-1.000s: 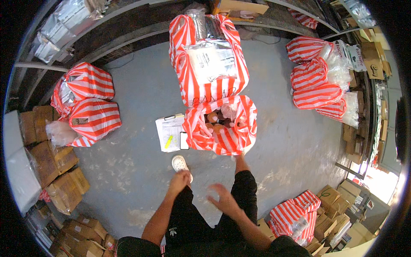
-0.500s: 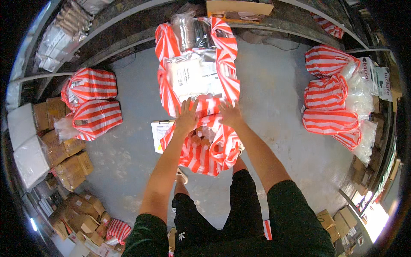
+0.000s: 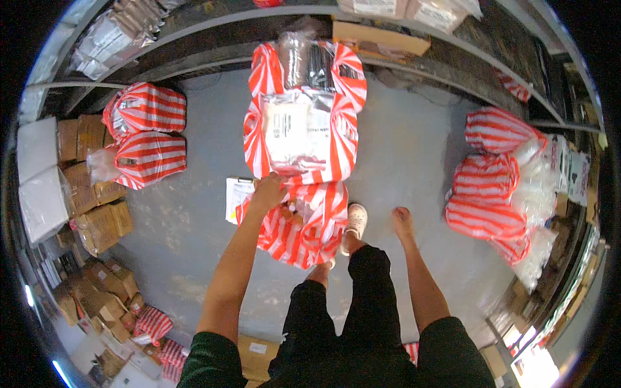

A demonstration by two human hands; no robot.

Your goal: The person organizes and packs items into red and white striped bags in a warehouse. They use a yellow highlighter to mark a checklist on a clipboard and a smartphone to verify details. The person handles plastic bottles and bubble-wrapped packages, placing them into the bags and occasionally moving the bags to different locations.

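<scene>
At the upper striped bag (image 3: 255, 129) my left hand (image 3: 270, 187) is closed on the red-and-white fabric of its near edge. That bag holds silvery packs (image 3: 288, 129) with pale labels and clear and dark wrapped bundles. Just below it stands an open striped bag (image 3: 304, 239) with small round items inside, partly hidden by plastic and my arm. A clipboard with papers (image 3: 235, 197) lies left of it. My right hand (image 3: 402, 220) hangs over the floor to the right, fingers curled, holding nothing visible.
More striped bags (image 3: 152, 161) stand at the left by cartons (image 3: 97, 229) and white wrapped packs (image 3: 42, 204). Striped bags and clear plastic bundles (image 3: 530, 168) line the right. Metal shelving (image 3: 440, 42) with a carton (image 3: 381, 39) runs along the top. A carton (image 3: 255, 352) lies behind me.
Both hands reached forward to the upper bag; since then my left hand has closed at its edge and my right hand has swung back and right. My footing has changed.
</scene>
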